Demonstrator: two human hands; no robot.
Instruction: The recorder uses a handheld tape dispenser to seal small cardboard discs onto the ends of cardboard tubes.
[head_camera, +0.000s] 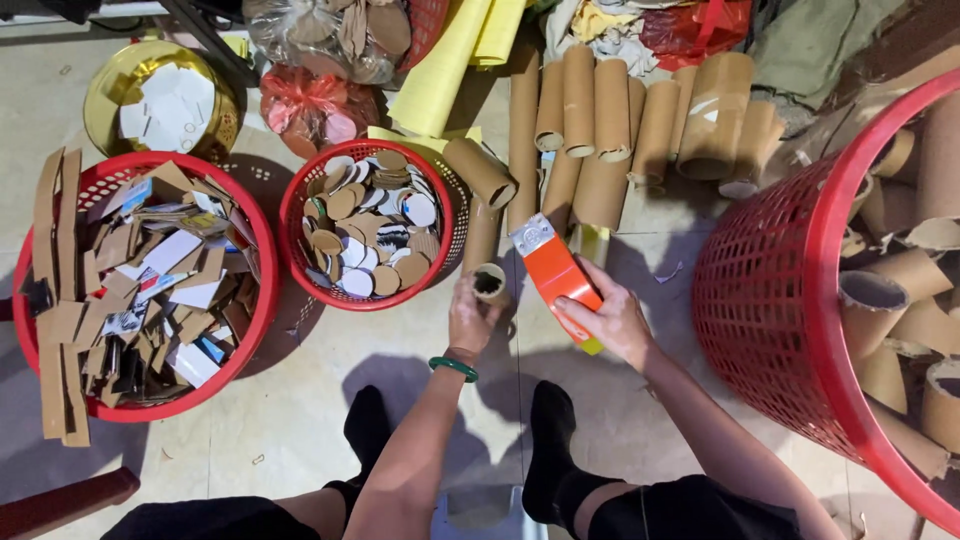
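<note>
between the knees, low over the tiled floor (330, 360), the left hand (472, 320) is closing around a short cardboard tube (490, 284), gripping it near its lower end so the open mouth is facing up toward the camera. just to its right, the right hand (612, 322) is wrapping its fingers around an orange tape dispenser (556, 272). the dispenser is lying with its long axis running from upper left to lower right, its metal cutting end pointing up and left and sitting just beside the tube's mouth, apart from it by a narrow gap. the tube's own axis is standing nearly upright toward the lens, so the dispenser's head is the nearer thing to the tube's rim, and the right hand is carrying it.

a small red basket of cardboard discs (372, 232) is sitting just left of the tube, close to the left hand's knuckles. a wider red basket of cardboard scraps (140, 285) is sitting farther left. long cardboard tubes (610, 130) are lying in a row right behind the hands. a big red basket of tubes (800, 300) is crowding the right side, near the right forearm. open floor is showing only below the hands, between the black socks (548, 450).
</note>
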